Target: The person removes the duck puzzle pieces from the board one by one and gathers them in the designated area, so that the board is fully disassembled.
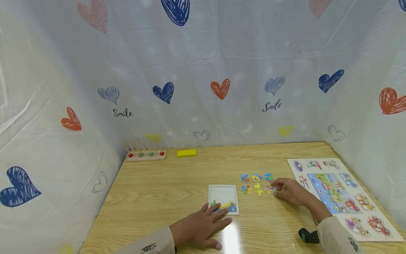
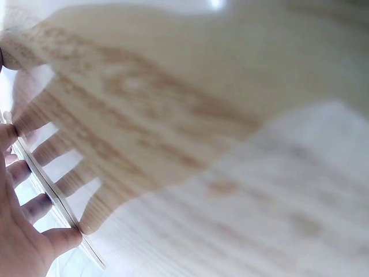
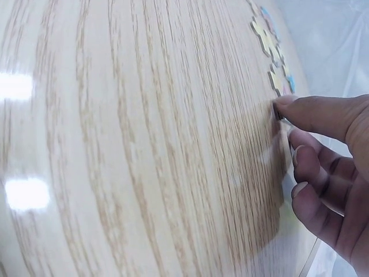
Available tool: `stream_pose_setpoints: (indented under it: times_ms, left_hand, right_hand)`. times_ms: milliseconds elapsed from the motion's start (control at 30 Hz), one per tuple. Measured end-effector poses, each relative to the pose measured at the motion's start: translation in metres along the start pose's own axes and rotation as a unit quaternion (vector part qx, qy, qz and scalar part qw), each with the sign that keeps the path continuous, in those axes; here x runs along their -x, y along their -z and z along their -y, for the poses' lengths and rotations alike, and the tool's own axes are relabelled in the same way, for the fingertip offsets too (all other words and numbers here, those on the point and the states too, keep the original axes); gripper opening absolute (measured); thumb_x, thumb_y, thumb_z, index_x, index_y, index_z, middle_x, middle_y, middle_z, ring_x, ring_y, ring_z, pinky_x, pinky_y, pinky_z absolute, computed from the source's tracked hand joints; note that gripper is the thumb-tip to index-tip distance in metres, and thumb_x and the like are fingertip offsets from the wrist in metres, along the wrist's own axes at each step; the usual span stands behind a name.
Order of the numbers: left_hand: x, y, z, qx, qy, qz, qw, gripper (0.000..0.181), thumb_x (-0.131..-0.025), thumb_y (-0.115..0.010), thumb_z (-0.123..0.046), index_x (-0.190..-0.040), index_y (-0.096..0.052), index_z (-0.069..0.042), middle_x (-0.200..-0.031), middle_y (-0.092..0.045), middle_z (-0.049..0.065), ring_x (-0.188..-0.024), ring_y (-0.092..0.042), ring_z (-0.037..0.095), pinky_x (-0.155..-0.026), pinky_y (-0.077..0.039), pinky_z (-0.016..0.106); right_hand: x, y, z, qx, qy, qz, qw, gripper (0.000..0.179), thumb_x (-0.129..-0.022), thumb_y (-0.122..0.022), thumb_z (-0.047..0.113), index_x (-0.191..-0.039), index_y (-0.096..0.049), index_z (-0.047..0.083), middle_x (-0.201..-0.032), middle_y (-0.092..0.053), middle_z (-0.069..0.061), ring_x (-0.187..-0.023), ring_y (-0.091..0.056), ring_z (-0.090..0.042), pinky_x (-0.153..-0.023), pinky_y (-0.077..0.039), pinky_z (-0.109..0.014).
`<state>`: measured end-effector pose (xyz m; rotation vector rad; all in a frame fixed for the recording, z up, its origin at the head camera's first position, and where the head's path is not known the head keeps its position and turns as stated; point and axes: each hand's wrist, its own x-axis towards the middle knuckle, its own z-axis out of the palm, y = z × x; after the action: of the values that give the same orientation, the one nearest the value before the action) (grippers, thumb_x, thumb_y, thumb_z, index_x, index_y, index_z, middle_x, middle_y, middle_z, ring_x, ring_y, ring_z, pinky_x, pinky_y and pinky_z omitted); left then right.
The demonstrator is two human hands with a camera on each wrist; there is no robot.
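My left hand [image 1: 203,227] lies with fingers spread over the lower part of a small white puzzle tray [image 1: 222,193]. Assembled colourful pieces [image 1: 233,206] fill the tray's bottom edge, partly hidden by my fingers; its upper part is bare white. In the left wrist view the fingers [image 2: 60,239] meet the tray's thin edge. To the right, my right hand [image 1: 293,192] pinches a puzzle piece [image 3: 277,111] at the right end of a group of loose jigsaw pieces [image 1: 257,185]. The piece is mostly hidden by the thumb and fingers.
A large picture board [image 1: 333,187] with vehicle shapes lies at the right. A yellow block [image 1: 186,153] and a wooden peg stand [image 1: 146,155] with red and green beads sit at the back. A black object [image 1: 308,236] is beside the right sleeve. Heart-printed sheeting surrounds the table.
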<state>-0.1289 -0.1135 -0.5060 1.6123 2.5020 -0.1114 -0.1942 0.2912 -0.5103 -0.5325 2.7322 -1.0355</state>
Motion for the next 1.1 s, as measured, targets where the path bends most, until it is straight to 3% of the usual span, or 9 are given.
stream_pose_setpoints:
  times_ms: [400,667,1100]
  left_hand:
    - [-0.0019,0.0010,-0.0003,-0.006,0.005,0.006,1.0000,0.075,-0.101,-0.027,-0.068,-0.162,-0.020,-0.025,-0.169,-0.018,0.004,-0.154,-0.023,0.033,-0.115,-0.035,0.056]
    - [-0.0021,0.0014,-0.0008,-0.009,0.004,0.004,0.9999,0.075,-0.101,-0.028,-0.068,-0.162,-0.022,-0.024,-0.168,-0.019,0.004,-0.153,-0.025,0.034,-0.114,-0.037,0.056]
    - [-0.0023,-0.0002,0.0004,-0.007,-0.001,0.000,1.0000,0.075,-0.101,-0.028,-0.067,-0.162,-0.022,-0.023,-0.168,-0.019,0.005,-0.152,-0.026,0.035,-0.113,-0.038,0.056]
  right_hand:
    - [-0.0002,-0.0004,0.0000,-0.007,-0.010,-0.002,0.9999,0.026,-0.092,-0.074,0.014,-0.115,-0.069,0.003,-0.092,-0.061,-0.001,-0.077,-0.050,-0.005,-0.067,-0.044,-0.025]
    - [-0.0012,0.0007,-0.0018,0.001,0.011,-0.011,0.9999,0.031,-0.091,-0.074,0.012,-0.119,-0.067,0.001,-0.093,-0.062,-0.001,-0.079,-0.052,-0.003,-0.068,-0.046,-0.025]
    - [0.0000,-0.0002,0.0022,0.015,-0.012,-0.031,0.9993,0.033,-0.091,-0.075,0.015,-0.121,-0.067,0.003,-0.089,-0.063,0.002,-0.072,-0.051,-0.004,-0.062,-0.043,-0.024]
